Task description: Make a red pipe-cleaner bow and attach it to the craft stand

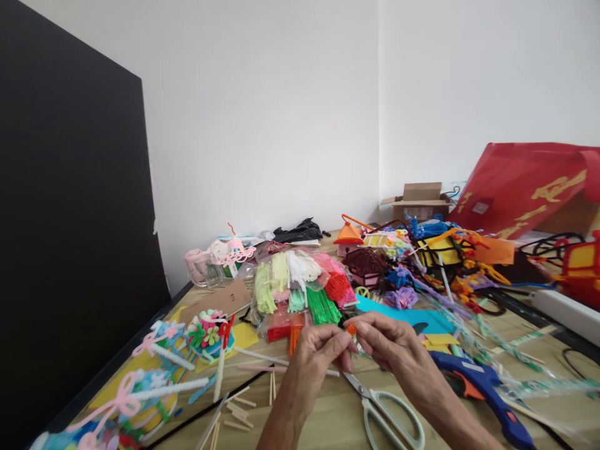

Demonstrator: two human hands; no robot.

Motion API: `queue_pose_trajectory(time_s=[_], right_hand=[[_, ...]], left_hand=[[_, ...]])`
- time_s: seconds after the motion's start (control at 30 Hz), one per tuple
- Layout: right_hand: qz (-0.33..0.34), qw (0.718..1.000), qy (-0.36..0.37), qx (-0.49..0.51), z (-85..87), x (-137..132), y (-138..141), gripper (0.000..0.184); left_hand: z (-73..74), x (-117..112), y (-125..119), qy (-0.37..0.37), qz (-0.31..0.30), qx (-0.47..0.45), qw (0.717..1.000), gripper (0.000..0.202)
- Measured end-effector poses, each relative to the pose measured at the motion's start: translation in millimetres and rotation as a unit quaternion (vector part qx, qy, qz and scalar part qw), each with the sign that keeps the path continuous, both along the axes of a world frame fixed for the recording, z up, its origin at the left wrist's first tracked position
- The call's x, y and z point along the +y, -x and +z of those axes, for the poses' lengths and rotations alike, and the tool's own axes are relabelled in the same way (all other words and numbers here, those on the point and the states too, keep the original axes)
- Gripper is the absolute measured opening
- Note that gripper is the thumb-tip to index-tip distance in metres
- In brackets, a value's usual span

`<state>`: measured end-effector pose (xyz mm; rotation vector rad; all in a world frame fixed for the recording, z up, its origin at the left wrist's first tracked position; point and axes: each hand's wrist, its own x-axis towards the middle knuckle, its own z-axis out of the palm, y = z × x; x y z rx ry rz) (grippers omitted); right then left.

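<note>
While the left hand (315, 357) and right hand (392, 341) come together above the wooden table (328, 412), their fingertips close on a small orange piece (351, 329), which is too small to identify exactly. The hands are not apart: they meet at the fingers, with the piece held at the top of the pinch and the wrists angled inward from either side.

Just below the hands, scissors (380, 406) with pale green handles lie on the table, blades pointing toward the fingers. Right of them sits a blue glue gun (480, 381), near the right forearm. A thin pale stick (262, 357) lies by the left hand, with short wooden sticks (237, 412) scattered nearer the table edge. Beyond the fingers, a blue sheet (403, 315) lies beside clear bags of pipe cleaners (300, 287) in green, white, red and pink.

Left of those bags stand pipe-cleaner flowers (206, 331), with pink and white bows (122, 400) along the table edge. A glass cup (201, 269) stands farther back, beside a black bag (297, 231). More colorful crafts (422, 256) crowd the far right of the table, including a small pink house (349, 240). Behind them are a cardboard box (417, 200) and a large red bag (520, 187). A black board (75, 200) leans along the left side.
</note>
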<state>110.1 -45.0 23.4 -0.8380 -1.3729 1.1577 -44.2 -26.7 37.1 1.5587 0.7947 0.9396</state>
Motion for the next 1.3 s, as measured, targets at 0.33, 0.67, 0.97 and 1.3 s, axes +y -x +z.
queue_pose_trajectory(time_s=[0.33, 0.67, 0.97, 1.3], right_hand=[[-0.014, 0.996, 0.040, 0.083, -17.6, 7.9, 6.2, 0.031], [0.056, 0.998, -0.024, 0.031, 4.3, -3.4, 3.8, 0.026], [-0.005, 1.000, 0.019, 0.014, -9.8, 4.3, 1.0, 0.031], [-0.027, 0.999, 0.015, 0.024, -13.1, 5.5, 5.5, 0.034]], left_hand=[[-13.1, -10.5, -14.4, -0.340, 0.264, 0.222, 0.875, 0.028], [-1.1, 0.9, 1.7, 0.036, -0.037, -0.027, 0.998, 0.042], [1.9, -5.4, -4.5, -0.166, 0.104, 0.129, 0.972, 0.035], [-9.3, -7.2, -9.5, -0.307, 0.211, 0.220, 0.901, 0.026]])
